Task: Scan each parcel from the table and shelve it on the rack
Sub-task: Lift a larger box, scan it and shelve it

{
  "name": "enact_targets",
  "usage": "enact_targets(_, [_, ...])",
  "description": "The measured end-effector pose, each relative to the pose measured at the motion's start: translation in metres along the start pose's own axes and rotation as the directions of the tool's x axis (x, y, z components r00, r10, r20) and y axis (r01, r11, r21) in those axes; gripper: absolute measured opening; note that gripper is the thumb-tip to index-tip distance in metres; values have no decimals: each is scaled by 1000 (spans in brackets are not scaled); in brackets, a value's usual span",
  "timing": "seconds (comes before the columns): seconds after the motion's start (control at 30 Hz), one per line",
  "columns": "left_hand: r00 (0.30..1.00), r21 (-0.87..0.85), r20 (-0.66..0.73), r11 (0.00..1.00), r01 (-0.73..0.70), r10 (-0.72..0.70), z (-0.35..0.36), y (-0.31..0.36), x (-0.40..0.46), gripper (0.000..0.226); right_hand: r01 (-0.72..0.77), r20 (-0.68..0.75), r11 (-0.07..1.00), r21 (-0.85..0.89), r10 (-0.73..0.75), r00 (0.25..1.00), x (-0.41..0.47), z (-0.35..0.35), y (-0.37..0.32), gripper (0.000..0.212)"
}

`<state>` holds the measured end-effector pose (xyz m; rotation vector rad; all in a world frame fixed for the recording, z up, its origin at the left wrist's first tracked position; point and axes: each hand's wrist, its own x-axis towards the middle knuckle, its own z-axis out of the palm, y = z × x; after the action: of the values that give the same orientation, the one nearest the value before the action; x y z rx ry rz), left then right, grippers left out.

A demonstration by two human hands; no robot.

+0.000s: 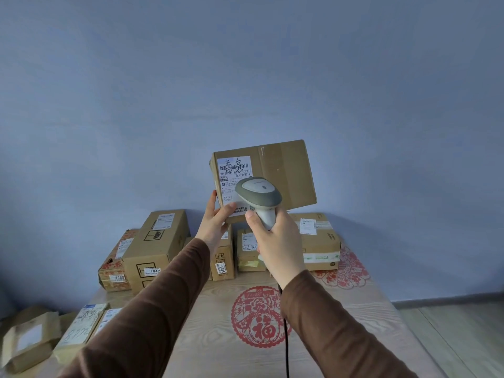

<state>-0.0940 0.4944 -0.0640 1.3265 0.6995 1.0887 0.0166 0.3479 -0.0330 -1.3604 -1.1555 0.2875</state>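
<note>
Partly scanner [258, 196]-hidden parcel [283, 175] label [235, 184].

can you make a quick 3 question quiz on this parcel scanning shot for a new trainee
1. Multiple choice: what does the right hand grip? A) a tape roll B) the scanner C) a pen
2. True or false: the raised box rests flat on the table.
3. Fill the gap: the left hand holds the raised box at its lower ____ corner.

Key
1. B
2. False: the left hand holds it up above the table, label toward the camera.
3. left
</note>
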Motion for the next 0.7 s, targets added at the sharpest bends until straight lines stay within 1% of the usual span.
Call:
enact_targets(0.17, [1000, 6, -13, 1000, 8, -8, 2, -2, 0, 79, -8, -1, 1000, 21, 8, 1000, 4, -3, -7, 30])
enact_targets(0.3, [1000, 12, -4, 1000, 8, -7, 4, -4, -1, 88, 3, -1, 999, 35, -3, 1000, 5, -2, -11, 32])
enact_targets(0.43, [1000, 26, -17, 1000, 10, -9, 5, -7, 1, 95, -20, 19, 998, 65, 18, 1000, 6, -1, -12, 34])
enact_targets(0.53, [1000, 43, -15, 999, -8, 9, 6, -9, 2, 89, -21, 27, 996, 82, 19, 999, 7, -1, -11, 33])
enact_targets(0.7, [1000, 50, -17, 999, -19, 20, 5, -10, 3, 93, -21, 31, 995, 94, 18, 999, 9, -1, -9, 32])
